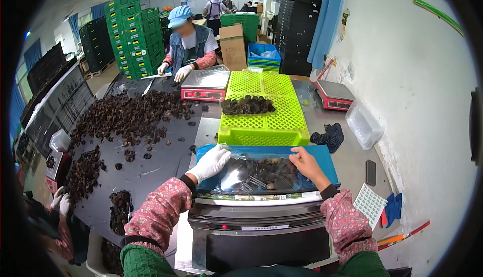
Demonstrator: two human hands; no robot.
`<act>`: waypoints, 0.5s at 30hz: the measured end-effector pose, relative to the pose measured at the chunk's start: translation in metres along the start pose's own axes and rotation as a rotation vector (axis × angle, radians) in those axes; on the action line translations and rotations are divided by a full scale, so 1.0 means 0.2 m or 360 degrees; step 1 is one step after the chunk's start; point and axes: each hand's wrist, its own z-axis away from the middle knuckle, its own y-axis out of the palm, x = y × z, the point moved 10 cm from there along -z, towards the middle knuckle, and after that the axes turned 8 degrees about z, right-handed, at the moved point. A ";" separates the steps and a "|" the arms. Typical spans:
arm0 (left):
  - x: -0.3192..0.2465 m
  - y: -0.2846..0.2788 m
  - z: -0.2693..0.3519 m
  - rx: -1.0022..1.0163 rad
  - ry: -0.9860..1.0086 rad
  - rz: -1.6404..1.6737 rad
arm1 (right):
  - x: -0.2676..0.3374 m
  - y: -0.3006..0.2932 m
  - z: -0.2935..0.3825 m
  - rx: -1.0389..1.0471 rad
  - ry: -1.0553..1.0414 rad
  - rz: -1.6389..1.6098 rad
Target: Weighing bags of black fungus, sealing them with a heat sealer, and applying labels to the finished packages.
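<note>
A clear plastic-wrapped tray of dark dried mushrooms or fungus (266, 171) lies in front of me on a blue board (322, 160), behind a black wrapping machine (260, 220) with a lit red light. My left hand (213, 162), in a white glove, grips the film at the tray's left far corner. My bare right hand (307, 165) has bent fingers at the film's right far corner. Beyond them, a filled clear tray (248, 105) rests on an upturned lime-green crate (264, 137).
A large pile of dark dried pieces (132, 114) covers the table's left. Two red scales (203, 88) (334, 94), a phone (371, 172), a sticker sheet (369, 205) and a dark cloth (328, 137) lie about. A co-worker (190, 46) stands across; another's gloved hands (62, 201) are at left.
</note>
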 end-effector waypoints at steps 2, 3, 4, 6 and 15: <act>0.03 -0.01 -0.04 -0.0003 -0.0387 0.0410 | 0.04 0.00 -0.03 -0.0095 -0.0215 -0.0036; 0.12 0.05 -0.03 0.0107 -0.0747 0.0921 | 0.06 -0.01 -0.05 -0.0093 -0.0216 -0.0038; 0.16 0.07 0.00 0.0143 -0.0925 0.1208 | 0.02 0.01 -0.08 0.0035 -0.0064 -0.0107; 0.26 0.10 0.07 0.0193 -0.1177 0.1692 | 0.03 0.05 -0.08 0.0147 0.0150 -0.0291; 0.08 0.02 0.15 0.0226 -0.1030 0.1893 | 0.04 -0.03 0.03 0.0072 0.0274 -0.0247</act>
